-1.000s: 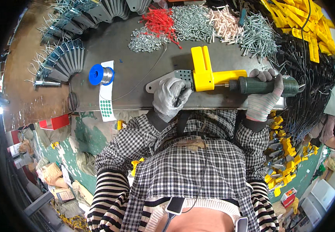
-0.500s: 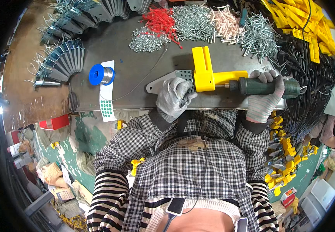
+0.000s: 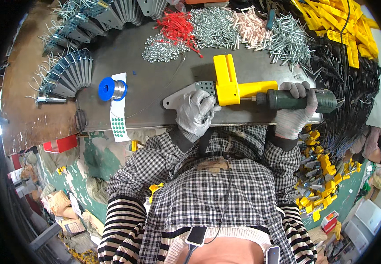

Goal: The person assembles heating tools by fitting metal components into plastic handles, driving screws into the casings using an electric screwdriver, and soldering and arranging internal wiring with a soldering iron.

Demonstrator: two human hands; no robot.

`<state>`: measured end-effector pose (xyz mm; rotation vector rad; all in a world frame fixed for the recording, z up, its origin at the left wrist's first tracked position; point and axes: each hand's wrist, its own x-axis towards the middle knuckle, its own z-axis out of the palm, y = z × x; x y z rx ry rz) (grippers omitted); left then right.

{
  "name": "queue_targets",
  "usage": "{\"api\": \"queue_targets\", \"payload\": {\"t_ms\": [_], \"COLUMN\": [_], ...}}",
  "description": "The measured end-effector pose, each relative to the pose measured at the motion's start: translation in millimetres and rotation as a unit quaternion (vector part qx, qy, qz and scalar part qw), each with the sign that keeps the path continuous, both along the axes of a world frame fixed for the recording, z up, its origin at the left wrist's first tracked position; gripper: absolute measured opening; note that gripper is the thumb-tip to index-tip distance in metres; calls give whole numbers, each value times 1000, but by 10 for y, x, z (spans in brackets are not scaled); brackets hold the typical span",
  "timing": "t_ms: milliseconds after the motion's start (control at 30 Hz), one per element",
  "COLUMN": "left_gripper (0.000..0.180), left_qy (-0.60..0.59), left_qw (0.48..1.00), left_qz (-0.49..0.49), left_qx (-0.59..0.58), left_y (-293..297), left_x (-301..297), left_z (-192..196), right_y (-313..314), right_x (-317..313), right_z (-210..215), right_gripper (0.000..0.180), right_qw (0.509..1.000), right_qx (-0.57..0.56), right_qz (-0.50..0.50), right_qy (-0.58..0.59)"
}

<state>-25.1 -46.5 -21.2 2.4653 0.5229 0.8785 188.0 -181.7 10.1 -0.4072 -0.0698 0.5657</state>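
Gloved in grey, my right hand (image 3: 297, 108) is wrapped round the dark green body of a power screwdriver (image 3: 278, 100). Its bit points left and meets the lower part of a yellow plastic housing (image 3: 227, 81). My left hand (image 3: 196, 112), also gloved, is closed over the near edge of a grey metal plate (image 3: 177, 97) with a perforated strip. The plate's right end sits against the yellow housing. My left fingertips are bunched together, and whether a small part lies between them is hidden.
Piles of red pieces (image 3: 176, 27), small clear pieces (image 3: 163, 47), screws (image 3: 214, 28) and pale pink sleeves (image 3: 252, 28) lie along the back. A blue solder spool (image 3: 107, 89) stands left on a sticker strip (image 3: 118, 125). Black cables (image 3: 353, 88) and yellow housings (image 3: 331, 22) crowd the right.
The view has shifted slightly, so the table and its things sit a little further left. Both hands keep their holds on the plate and the power screwdriver.
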Motion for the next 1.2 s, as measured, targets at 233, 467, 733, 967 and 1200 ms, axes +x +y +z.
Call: {"api": "queue_targets", "payload": {"t_ms": [233, 467, 733, 967, 1200], "left_gripper": [31, 49, 47, 68, 90], "left_qy": [25, 201, 256, 477, 232], "left_qw": [1000, 979, 957, 870, 966], "left_qz": [-8, -20, -94, -126, -97], "left_qx": [-6, -7, 103, 23, 55], "left_y": [24, 442, 442, 562, 409], "left_x": [-68, -299, -204, 453, 178], "left_z": [59, 439, 755, 1015, 454], "right_y": [87, 21, 363, 460, 352], "right_x": [27, 1002, 1283, -87, -292], "right_z": [136, 918, 597, 891, 377], "right_gripper": [32, 45, 35, 21, 27], "right_qw": [997, 688, 152, 462, 470], "right_qx": [-16, -567, -706, -496, -507], "right_qz": [18, -16, -213, 2, 20], "right_qy": [-67, -452, -658, -735, -723]}}
